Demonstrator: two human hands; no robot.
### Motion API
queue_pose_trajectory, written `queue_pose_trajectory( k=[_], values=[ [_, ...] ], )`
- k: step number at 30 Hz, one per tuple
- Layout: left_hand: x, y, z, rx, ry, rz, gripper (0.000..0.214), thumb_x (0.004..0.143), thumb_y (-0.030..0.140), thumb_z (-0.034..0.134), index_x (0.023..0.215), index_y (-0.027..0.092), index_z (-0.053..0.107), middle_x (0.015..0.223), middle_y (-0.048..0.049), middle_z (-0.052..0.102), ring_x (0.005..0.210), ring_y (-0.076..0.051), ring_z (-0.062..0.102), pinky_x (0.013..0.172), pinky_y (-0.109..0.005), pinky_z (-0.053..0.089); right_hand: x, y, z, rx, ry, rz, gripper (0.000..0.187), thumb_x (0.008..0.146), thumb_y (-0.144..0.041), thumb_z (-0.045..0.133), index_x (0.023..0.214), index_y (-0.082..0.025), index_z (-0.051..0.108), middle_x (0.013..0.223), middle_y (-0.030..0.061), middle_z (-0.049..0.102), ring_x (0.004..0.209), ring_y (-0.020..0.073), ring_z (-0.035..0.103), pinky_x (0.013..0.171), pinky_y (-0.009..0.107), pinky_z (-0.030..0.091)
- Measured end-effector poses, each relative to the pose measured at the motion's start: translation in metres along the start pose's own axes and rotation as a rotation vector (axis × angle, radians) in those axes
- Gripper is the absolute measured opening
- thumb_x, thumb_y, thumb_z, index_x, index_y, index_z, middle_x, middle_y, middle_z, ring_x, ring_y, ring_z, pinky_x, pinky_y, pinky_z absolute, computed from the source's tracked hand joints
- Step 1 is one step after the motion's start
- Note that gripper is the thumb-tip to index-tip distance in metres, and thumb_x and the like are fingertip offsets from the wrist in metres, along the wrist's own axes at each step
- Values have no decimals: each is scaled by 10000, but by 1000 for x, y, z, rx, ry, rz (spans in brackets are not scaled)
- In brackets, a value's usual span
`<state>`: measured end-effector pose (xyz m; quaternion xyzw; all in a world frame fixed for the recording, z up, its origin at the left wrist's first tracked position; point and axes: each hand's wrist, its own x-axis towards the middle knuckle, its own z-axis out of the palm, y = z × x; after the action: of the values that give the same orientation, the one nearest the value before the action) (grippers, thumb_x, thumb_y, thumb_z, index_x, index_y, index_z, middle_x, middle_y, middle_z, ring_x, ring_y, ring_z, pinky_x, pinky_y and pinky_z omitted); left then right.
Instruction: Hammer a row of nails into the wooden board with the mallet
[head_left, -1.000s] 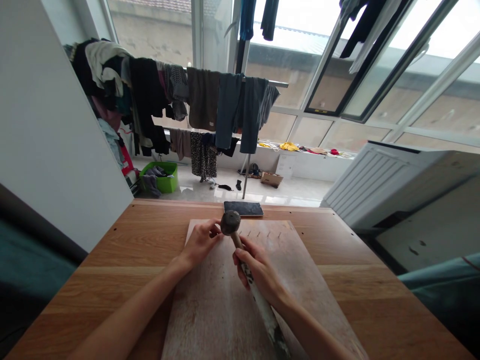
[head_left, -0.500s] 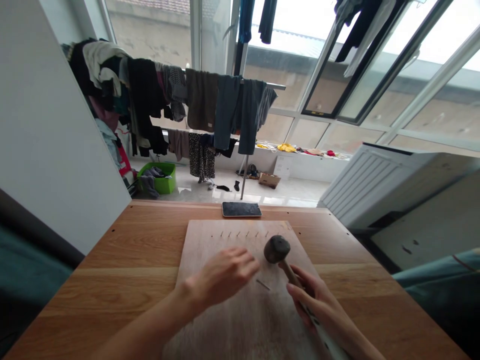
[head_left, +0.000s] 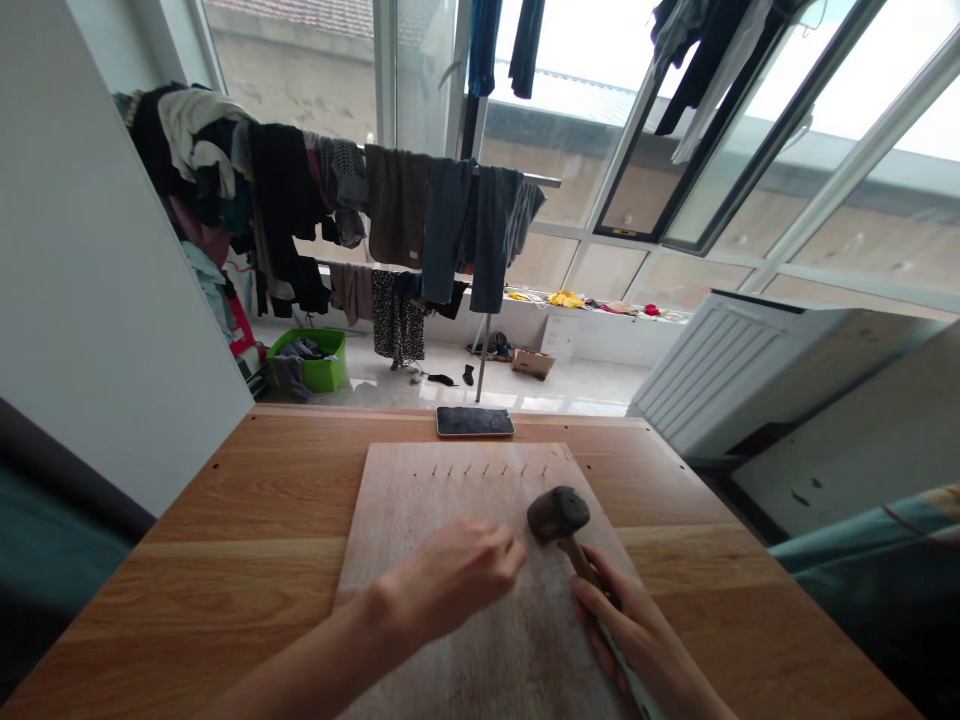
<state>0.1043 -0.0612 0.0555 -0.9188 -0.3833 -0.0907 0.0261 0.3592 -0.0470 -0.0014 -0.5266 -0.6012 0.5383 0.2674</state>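
My right hand (head_left: 626, 610) is wrapped around the handle of a mallet with a dark, blunt head (head_left: 558, 513), held tilted above the right side of a wooden board (head_left: 435, 510). Over the middle of the board, my left hand (head_left: 472, 565) has its fingers pinched together, fingertips just left of the mallet handle. What lies between those fingertips is hidden. A row of several thin nails (head_left: 486, 469) stands upright near the board's far edge, with a small dark dot (head_left: 415, 475) at the row's left end.
The board rests on a wooden table (head_left: 247, 560). A phone (head_left: 475, 421) lies flat beyond its far edge. Past the table are a rack with hanging clothes (head_left: 397, 210), a green tub (head_left: 319, 365), a cardboard box (head_left: 532, 363) and a white ribbed panel (head_left: 697, 360) at right.
My left hand has moved down and its fingertips cover the spot where a loose nail lay. The mallet head has dropped slightly, uncovering the rightmost standing nail. The view has shifted a little.
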Motion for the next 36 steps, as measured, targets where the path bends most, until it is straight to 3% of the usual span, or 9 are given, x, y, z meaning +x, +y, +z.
queue_pose_trajectory(
  k=[2, 5, 8, 10, 18, 23, 29, 32, 36],
  values=[
    [-14, -30, -10, -44, -20, -184, 316, 817, -59, 467, 934, 183, 634, 866, -61, 696, 670, -198, 642, 592, -301, 466, -1, 0, 1, 15, 14, -4, 566, 890, -587, 587, 1298, -194, 582, 654, -40, 613, 299, 88, 464, 268, 189, 360],
    [-35, -78, -14, -169, 46, -409, 263, 810, -15, 505, 903, 181, 653, 890, -65, 697, 772, -199, 664, 691, -278, 475, -2, -1, 1, 10, 5, 8, 551, 890, -575, 599, 1300, -207, 586, 677, -36, 614, 320, 95, 491, 271, 190, 378],
    [-51, -112, -6, -309, 108, -456, 223, 839, 53, 516, 816, 192, 689, 897, -51, 689, 774, -182, 653, 738, -275, 468, -3, -2, -1, -12, -5, 9, 543, 909, -561, 590, 1318, -204, 570, 690, -37, 609, 338, 101, 507, 278, 194, 395],
    [-56, -122, 0, -381, 135, -452, 220, 853, 97, 528, 798, 201, 714, 896, -45, 692, 766, -176, 650, 742, -269, 465, -3, -2, -1, -24, -4, -5, 544, 926, -547, 573, 1335, -189, 552, 678, -41, 601, 335, 95, 496, 282, 190, 399],
    [-50, -116, -2, -421, 152, -420, 210, 841, 90, 557, 750, 204, 707, 848, -35, 690, 766, -177, 651, 742, -260, 459, -3, 0, 1, -41, 22, 8, 553, 902, -561, 584, 1313, -191, 581, 654, -39, 603, 317, 98, 494, 277, 191, 376],
    [-48, -117, 7, -485, 244, -477, 273, 812, 68, 540, 973, 212, 707, 819, -14, 702, 745, -174, 656, 750, -267, 494, -5, -6, 2, -19, 43, 9, 572, 858, -571, 625, 1289, -196, 608, 633, -42, 604, 311, 97, 476, 285, 202, 363],
    [-57, -131, 34, -726, 325, -475, 334, 846, 207, 589, 1175, 197, 651, 841, -3, 714, 710, -140, 659, 701, -253, 540, 0, -13, -7, -13, -59, 97, 642, 855, -577, 636, 1356, -187, 532, 574, -77, 555, 341, 116, 518, 304, 197, 413],
    [-60, -135, 38, -833, 365, -486, 375, 816, 260, 650, 1181, 178, 645, 928, -34, 723, 729, -138, 662, 702, -264, 563, 3, -14, -12, -136, -74, 46, 575, 892, -596, 591, 1278, -171, 573, 533, -82, 518, 331, 135, 527, 298, 215, 426],
    [-62, -137, 40, -906, 416, -522, 351, 799, 286, 673, 1126, 161, 674, 929, -56, 737, 754, -149, 678, 714, -273, 571, 1, -19, -9, -235, -33, -34, 451, 939, -558, 544, 1171, -179, 622, 507, -87, 491, 318, 99, 436, 300, 190, 353]
  ],
)
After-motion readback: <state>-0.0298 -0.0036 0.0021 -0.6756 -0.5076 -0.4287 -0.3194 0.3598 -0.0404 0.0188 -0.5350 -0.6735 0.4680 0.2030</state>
